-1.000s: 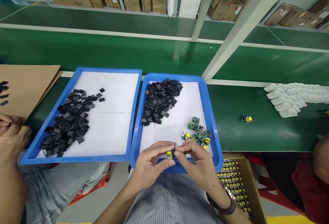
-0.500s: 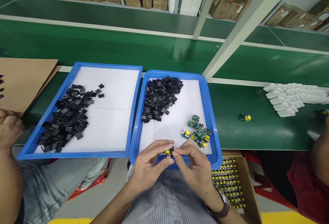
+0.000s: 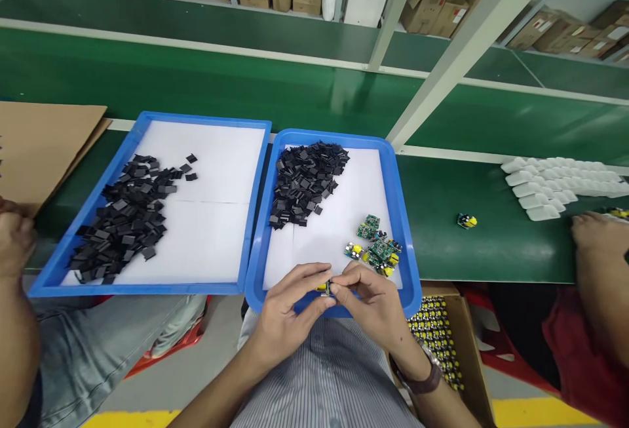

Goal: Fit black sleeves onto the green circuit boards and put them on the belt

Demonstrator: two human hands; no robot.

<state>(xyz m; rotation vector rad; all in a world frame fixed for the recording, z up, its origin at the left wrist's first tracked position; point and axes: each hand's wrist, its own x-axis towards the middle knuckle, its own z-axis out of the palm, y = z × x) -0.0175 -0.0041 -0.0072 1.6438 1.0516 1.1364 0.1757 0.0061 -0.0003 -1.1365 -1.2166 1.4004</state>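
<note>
My left hand (image 3: 289, 313) and my right hand (image 3: 374, 307) meet over the near rim of the right blue tray (image 3: 400, 218). Together they pinch a small circuit board with a yellow part (image 3: 324, 287) between their fingertips. Both hands are closed on it. Just beyond my right hand lies a little cluster of green circuit boards (image 3: 376, 251). Further back in that tray sits a heap of black square pieces (image 3: 304, 182). A watch is on my right wrist.
A second blue tray (image 3: 142, 123) at left holds more black pieces (image 3: 125, 218). A cardboard box of yellow-topped parts (image 3: 437, 343) stands at my right. White shells (image 3: 560, 182) and a lone board (image 3: 466, 221) lie on the green belt. Co-workers' hands show at the left edge (image 3: 14, 238) and the right edge (image 3: 597, 231).
My hands stay pinched on the small board and have drifted slightly nearer. A co-worker's hand has come into view at the right, onto the belt.
</note>
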